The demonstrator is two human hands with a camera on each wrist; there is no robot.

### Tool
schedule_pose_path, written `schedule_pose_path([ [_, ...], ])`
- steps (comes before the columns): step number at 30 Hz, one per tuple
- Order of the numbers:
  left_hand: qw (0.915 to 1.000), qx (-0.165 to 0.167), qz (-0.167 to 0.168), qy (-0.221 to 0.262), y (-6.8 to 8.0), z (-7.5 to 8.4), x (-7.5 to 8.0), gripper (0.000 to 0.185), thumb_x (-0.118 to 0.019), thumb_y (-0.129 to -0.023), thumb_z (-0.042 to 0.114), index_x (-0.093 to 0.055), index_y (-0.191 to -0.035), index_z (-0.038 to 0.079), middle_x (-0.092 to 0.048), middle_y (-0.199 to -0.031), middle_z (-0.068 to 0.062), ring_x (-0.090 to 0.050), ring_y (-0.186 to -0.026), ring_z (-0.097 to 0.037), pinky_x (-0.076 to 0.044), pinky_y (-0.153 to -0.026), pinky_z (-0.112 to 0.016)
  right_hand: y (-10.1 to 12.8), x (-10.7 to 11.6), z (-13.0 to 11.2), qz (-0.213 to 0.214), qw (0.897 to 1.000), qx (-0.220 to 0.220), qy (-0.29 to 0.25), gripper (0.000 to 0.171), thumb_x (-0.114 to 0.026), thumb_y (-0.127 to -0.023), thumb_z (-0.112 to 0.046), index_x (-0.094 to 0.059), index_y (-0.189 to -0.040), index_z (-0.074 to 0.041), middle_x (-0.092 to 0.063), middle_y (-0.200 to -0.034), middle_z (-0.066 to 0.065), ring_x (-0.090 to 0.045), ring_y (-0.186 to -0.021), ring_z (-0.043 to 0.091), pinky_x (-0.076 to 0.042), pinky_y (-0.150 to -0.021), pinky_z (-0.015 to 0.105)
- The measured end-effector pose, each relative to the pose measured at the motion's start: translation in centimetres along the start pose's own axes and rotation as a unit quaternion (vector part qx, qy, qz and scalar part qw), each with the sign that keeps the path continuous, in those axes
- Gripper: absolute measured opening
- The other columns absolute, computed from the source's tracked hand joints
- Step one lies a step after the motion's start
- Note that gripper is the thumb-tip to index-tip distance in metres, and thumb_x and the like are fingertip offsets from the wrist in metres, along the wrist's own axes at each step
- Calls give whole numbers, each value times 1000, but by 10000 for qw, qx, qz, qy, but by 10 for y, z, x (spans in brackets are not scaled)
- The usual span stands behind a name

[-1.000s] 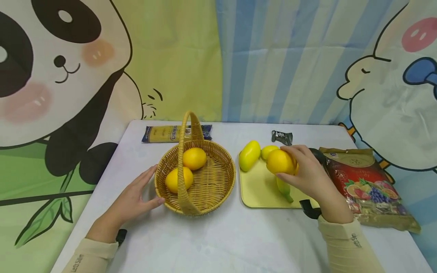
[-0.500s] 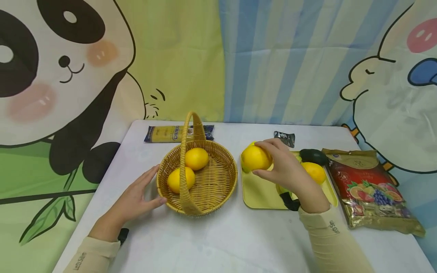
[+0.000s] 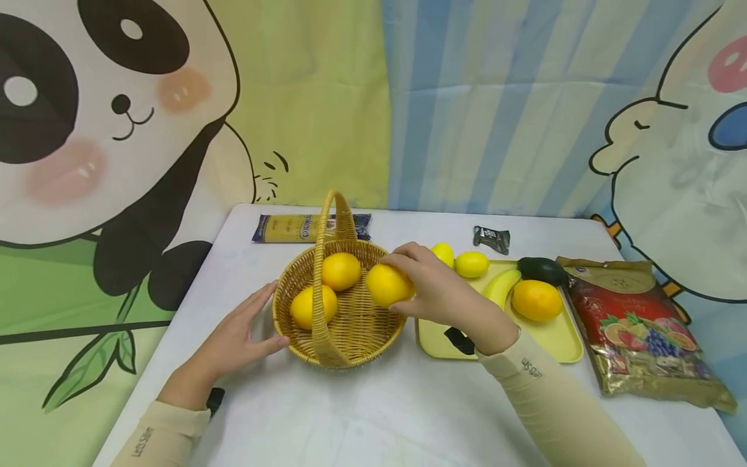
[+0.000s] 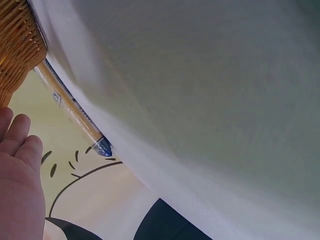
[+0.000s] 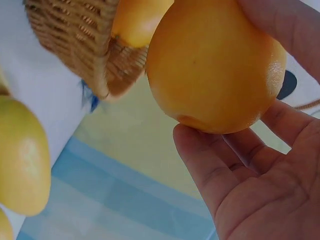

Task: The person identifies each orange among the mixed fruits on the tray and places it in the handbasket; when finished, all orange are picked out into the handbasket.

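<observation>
My right hand [image 3: 443, 288] pinches a round yellow-orange fruit [image 3: 388, 285] between thumb and fingers, over the right side of the wicker basket [image 3: 364, 327]. In the right wrist view, the fruit [image 5: 215, 65] fills the grasp, the basket's rim beside it. Two similar fruits, one at the back [image 3: 341, 271] and one nearer the front [image 3: 303, 307], lie in the basket's left half. At the basket's left side rests my left hand [image 3: 236, 344], its fingers extended along the wall and its thumb near the front rim. The left wrist view has its fingertips [image 4: 30, 145] close by the wicker.
Right of the basket, a yellow tray [image 3: 443, 340] bears a banana [image 3: 502, 285], a lemon [image 3: 471, 264], an orange-yellow fruit [image 3: 537, 300] and a dark green avocado-like item [image 3: 543, 270]. A pasta packet [image 3: 286, 228], small black packet [image 3: 492, 238] and red-gold bag [image 3: 648, 331] lie around.
My right hand has carried the yellow-orange fruit leftward from above the tray to over the basket. The left hand stays beside the basket; the head view has shifted slightly.
</observation>
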State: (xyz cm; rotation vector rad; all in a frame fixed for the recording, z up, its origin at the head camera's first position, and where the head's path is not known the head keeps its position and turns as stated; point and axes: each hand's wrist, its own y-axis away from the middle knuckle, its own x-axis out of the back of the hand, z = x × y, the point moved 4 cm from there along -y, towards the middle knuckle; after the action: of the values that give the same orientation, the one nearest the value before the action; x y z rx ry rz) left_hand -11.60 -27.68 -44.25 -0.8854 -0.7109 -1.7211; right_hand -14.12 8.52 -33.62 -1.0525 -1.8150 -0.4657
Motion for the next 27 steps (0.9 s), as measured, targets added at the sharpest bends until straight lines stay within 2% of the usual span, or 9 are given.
schedule_pose_path([
  [8, 10000, 17, 4, 23, -1, 1, -2, 112, -78, -83, 67, -16, -169, 32, -27, -174, -11, -30, -157, -45, -31, -120, -74, -19, -18, -14, -497, 9979, 409, 109, 73, -91, -82, -26, -58, -146, -15, -56, -141, 6, -55, -126, 23, -54, -107, 40],
  [15, 10000, 17, 20, 56, 0, 1, 0, 112, -79, -83, 66, -16, -169, 33, -27, -174, -11, -30, -157, -45, -31, -121, -73, -33, -42, -23, -967, 9927, 714, 134, 71, -91, -81, -27, -60, -144, -16, -56, -140, 5, -54, -126, 21, -52, -109, 38],
  [22, 9999, 58, -14, 95, 1, 2, 0, 112, -80, -83, 65, -16, -169, 32, -27, -174, -10, -30, -157, -44, -31, -121, -73, -41, -63, -29, -1446, 9858, 780, 347, 71, -91, -81, -30, -61, -144, -16, -58, -139, 3, -54, -126, 18, -52, -110, 34],
  [27, 9999, 89, -21, 77, 1, 3, 0, 112, -79, -82, 67, -16, -169, 32, -27, -174, -9, -29, -158, -44, -31, -121, -73, -45, -70, -33, -1775, 9793, 852, 477, 71, -91, -80, -30, -62, -144, -16, -58, -136, 2, -55, -121, 15, -52, -108, 31],
])
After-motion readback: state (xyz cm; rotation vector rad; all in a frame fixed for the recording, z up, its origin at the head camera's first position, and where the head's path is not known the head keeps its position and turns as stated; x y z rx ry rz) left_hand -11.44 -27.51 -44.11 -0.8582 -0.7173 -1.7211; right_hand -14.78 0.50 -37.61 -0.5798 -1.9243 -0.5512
